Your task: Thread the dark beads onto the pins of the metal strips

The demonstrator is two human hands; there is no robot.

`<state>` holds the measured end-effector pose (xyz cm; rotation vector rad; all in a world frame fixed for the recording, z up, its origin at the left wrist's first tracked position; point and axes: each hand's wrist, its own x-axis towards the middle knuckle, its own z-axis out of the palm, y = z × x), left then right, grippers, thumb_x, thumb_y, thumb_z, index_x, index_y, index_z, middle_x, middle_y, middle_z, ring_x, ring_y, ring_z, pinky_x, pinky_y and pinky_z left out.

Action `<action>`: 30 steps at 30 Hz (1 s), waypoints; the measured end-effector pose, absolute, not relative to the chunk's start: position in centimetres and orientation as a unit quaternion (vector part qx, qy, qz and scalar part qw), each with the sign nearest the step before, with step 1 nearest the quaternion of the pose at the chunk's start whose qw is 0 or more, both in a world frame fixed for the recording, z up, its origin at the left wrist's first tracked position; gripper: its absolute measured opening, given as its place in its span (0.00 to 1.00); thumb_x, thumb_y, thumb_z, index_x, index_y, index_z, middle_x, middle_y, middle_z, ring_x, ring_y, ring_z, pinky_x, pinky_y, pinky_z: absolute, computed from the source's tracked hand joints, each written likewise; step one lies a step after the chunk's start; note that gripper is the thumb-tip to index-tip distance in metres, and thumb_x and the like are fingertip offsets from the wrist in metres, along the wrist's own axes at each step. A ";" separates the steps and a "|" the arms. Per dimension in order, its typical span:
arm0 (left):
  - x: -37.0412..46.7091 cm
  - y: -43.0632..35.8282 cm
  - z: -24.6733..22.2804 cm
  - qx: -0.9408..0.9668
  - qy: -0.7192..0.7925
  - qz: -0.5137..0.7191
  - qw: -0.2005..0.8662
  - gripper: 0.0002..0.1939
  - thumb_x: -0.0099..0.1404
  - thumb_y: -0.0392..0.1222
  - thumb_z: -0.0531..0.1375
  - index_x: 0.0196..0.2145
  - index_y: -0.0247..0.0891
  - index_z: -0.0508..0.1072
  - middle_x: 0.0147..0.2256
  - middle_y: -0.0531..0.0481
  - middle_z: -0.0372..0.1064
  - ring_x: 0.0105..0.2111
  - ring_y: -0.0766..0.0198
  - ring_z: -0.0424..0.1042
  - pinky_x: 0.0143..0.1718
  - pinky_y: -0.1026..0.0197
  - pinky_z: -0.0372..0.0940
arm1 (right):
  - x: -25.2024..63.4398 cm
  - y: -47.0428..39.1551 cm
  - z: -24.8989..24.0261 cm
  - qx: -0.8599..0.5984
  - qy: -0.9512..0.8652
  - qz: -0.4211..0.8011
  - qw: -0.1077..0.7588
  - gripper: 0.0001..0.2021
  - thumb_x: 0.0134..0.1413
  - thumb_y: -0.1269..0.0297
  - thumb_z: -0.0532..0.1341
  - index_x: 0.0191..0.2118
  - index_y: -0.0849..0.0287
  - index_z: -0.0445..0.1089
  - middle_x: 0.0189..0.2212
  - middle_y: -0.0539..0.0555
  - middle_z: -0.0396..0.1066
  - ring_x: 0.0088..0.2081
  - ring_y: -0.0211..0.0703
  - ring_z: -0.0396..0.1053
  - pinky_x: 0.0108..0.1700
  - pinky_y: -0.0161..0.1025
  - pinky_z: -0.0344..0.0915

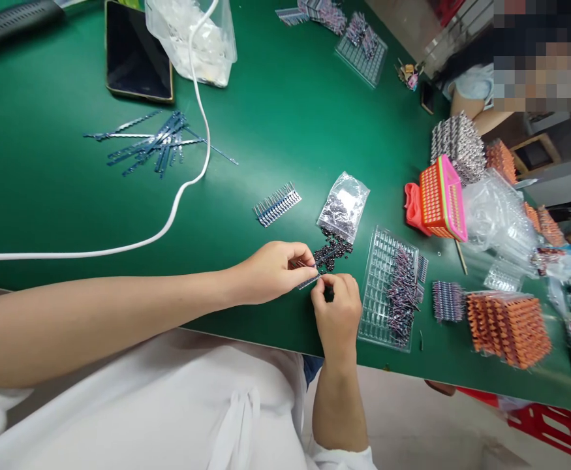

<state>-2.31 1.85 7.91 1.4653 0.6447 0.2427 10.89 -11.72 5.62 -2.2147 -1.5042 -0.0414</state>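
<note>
My left hand (279,271) pinches a small dark strip set with thin metal pins (307,283) between thumb and fingers. My right hand (338,307) has thumb and forefinger pressed together at the strip's right end; whatever they hold is too small to make out. Just beyond the fingertips lies a loose heap of tiny dark beads (331,254). A clear plastic bag (344,203) with more dark beads lies behind the heap. Further left rests another strip of pins (278,204). To the right, a clear compartment tray (378,287) carries a pile of thin purplish pin pieces (402,297).
A white cable (177,196) curves across the green table (265,117). Blue strips (162,140), a phone (138,55) and a plastic tub (221,65) lie at the back left. At right are a basket (439,199) and orange stacks (508,329). Another person sits at far right.
</note>
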 end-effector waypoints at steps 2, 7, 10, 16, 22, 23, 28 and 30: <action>-2.3 1.6 7.8 0.634 0.269 0.105 0.717 0.09 0.62 0.45 0.61 0.32 0.36 0.72 0.33 0.48 0.75 0.35 0.60 0.73 0.39 0.58 0.67 | 10.5 -12.2 6.0 -0.802 -0.509 0.014 0.313 0.04 0.59 0.69 0.58 0.33 0.57 0.70 0.31 0.51 0.68 0.35 0.40 0.66 0.38 0.39 0.65; -2.4 0.9 7.8 0.538 0.202 0.094 0.813 0.08 0.61 0.43 0.63 0.32 0.36 0.71 0.38 0.47 0.77 0.41 0.60 0.75 0.46 0.58 0.67 | 9.0 -13.2 6.6 -0.753 -0.435 0.078 0.488 0.03 0.58 0.68 0.60 0.33 0.57 0.70 0.31 0.50 0.67 0.35 0.39 0.69 0.36 0.38 0.67; -2.4 0.5 7.8 0.523 0.196 0.088 0.825 0.07 0.61 0.42 0.64 0.32 0.35 0.72 0.34 0.50 0.76 0.37 0.63 0.73 0.42 0.60 0.67 | 8.5 -13.2 6.1 -0.740 -0.409 0.063 0.531 0.02 0.58 0.68 0.61 0.33 0.57 0.69 0.32 0.50 0.68 0.36 0.39 0.70 0.38 0.40 0.70; -2.3 0.0 7.6 0.475 0.200 0.099 0.851 0.08 0.60 0.42 0.66 0.32 0.34 0.72 0.34 0.50 0.76 0.36 0.65 0.73 0.43 0.60 0.67 | 8.4 -13.3 5.0 -0.734 -0.425 -0.031 0.529 0.06 0.56 0.74 0.63 0.38 0.56 0.71 0.33 0.50 0.69 0.36 0.38 0.70 0.38 0.40 0.71; -2.4 -0.4 7.7 0.463 0.197 0.098 0.859 0.07 0.61 0.40 0.65 0.33 0.34 0.72 0.35 0.48 0.76 0.36 0.64 0.73 0.44 0.59 0.67 | 8.3 -13.3 4.9 -0.737 -0.454 -0.132 0.483 0.10 0.55 0.75 0.65 0.41 0.54 0.72 0.34 0.50 0.70 0.35 0.37 0.71 0.35 0.38 0.71; -2.4 -0.4 7.7 0.466 0.194 0.098 0.857 0.07 0.61 0.40 0.65 0.33 0.33 0.73 0.35 0.48 0.75 0.36 0.64 0.73 0.44 0.59 0.67 | 8.3 -13.3 4.9 -0.738 -0.454 -0.139 0.480 0.10 0.55 0.75 0.65 0.41 0.54 0.72 0.34 0.50 0.70 0.35 0.37 0.71 0.35 0.38 0.71; -2.5 -0.2 8.0 0.488 0.176 0.098 0.849 0.05 0.61 0.37 0.64 0.34 0.32 0.73 0.34 0.49 0.74 0.35 0.66 0.71 0.41 0.60 0.66 | 8.4 -13.4 5.0 -0.732 -0.471 -0.145 0.471 0.11 0.55 0.76 0.65 0.42 0.54 0.72 0.34 0.50 0.72 0.34 0.37 0.72 0.35 0.39 0.72; -2.5 -0.1 8.0 0.493 0.171 0.099 0.847 0.05 0.61 0.37 0.64 0.35 0.32 0.74 0.33 0.49 0.74 0.35 0.66 0.71 0.41 0.61 0.66 | 8.5 -13.6 5.1 -0.731 -0.480 -0.150 0.461 0.11 0.55 0.75 0.65 0.42 0.54 0.71 0.35 0.50 0.73 0.34 0.37 0.72 0.35 0.39 0.72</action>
